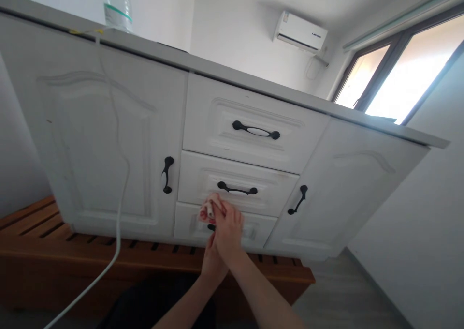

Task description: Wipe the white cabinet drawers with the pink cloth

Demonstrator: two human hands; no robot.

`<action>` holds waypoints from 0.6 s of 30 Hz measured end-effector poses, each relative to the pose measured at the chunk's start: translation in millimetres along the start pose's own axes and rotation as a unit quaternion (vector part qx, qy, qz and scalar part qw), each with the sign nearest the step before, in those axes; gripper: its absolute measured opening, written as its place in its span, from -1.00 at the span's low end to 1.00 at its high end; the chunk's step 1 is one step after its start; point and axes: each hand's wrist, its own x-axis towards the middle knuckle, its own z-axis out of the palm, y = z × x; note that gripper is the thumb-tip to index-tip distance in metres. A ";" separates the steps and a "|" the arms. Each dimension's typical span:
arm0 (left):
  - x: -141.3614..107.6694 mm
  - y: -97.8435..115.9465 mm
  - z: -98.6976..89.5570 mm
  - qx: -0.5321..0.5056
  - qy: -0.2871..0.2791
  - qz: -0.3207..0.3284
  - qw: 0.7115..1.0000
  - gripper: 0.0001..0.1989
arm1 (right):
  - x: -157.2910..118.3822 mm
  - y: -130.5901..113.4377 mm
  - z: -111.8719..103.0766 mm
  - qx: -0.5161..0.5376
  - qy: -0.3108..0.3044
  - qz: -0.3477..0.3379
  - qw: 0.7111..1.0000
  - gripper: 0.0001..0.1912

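With a clock face laid over the view, the largest thing is a wide white panelled cabinet with a grey slab top (206, 135), filling the middle: a door on each side, three stacked drawers between. Beneath it, towards 7 o'clock, runs a reddish-brown slatted wooden bench (159, 259). At 2 o'clock is a dark-framed glass window (413, 72); at 1 o'clock a white box-shaped wall air conditioner (301, 33).

A long white flexible cable (119, 222) hangs over the cabinet's edge at 10 o'clock and trails down to 8. Next to its upper end stands a clear plastic bottle with a green band (118, 9).

Both hands meet at 6 o'clock, before the bottom drawer. The right hand (230, 227) is the upper one, fingers curled in around a crumpled pink, red and white cloth (208, 212), which bunches out at that hand's 10 o'clock. The left hand (213, 263) sits just under the right, the cloth near its 12 o'clock — its fingers are largely hidden, so I cannot tell how far they are open or whether they grip anything.

Smallest are the curved black metal handles. From the right hand, the middle drawer's handle (237, 190) lies just past 12, the top drawer's handle (257, 131) near 1, the left door's handle (166, 176) at 10 and the right door's handle (301, 199) between 2 and 3; the bottom drawer's handle (210, 227) — mostly covered — peeks out at 9.
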 end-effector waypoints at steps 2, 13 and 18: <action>-2.5 -6.1 2.9 0.023 -0.008 0.032 0.999 -0.47 | 30.1 -36.3 7.2 0.029 0.011 -0.104 0.994 -0.50; 0.6 -11.4 -17.4 -0.001 -0.069 0.035 0.997 -0.60 | 125.8 -41.8 12.1 0.035 -0.020 -0.287 0.957 -0.51; 2.3 -17.2 -24.3 -0.008 -0.074 0.043 0.996 -0.56 | 68.5 5.3 23.8 0.012 -0.025 -0.355 0.934 -0.49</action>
